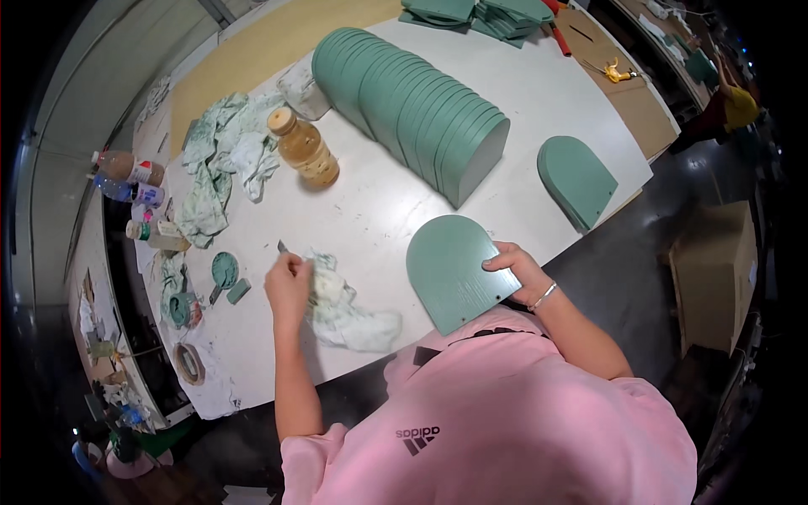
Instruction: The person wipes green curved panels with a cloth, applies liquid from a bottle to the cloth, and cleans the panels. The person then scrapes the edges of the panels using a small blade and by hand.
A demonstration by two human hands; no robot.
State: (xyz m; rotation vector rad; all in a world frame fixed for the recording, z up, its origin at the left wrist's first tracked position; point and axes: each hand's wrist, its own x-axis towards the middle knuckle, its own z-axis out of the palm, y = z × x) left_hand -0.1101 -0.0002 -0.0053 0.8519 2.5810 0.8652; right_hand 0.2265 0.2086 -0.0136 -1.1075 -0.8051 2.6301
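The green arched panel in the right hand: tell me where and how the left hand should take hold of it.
Best, I think, to pinch the left edge of the green panel, coming from the left: that edge looks free and thin, while the right hand holds the opposite one.

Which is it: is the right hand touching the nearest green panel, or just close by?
Touching. The head view shows the right hand's thumb lying on the face of the nearest green panel, at its right edge.
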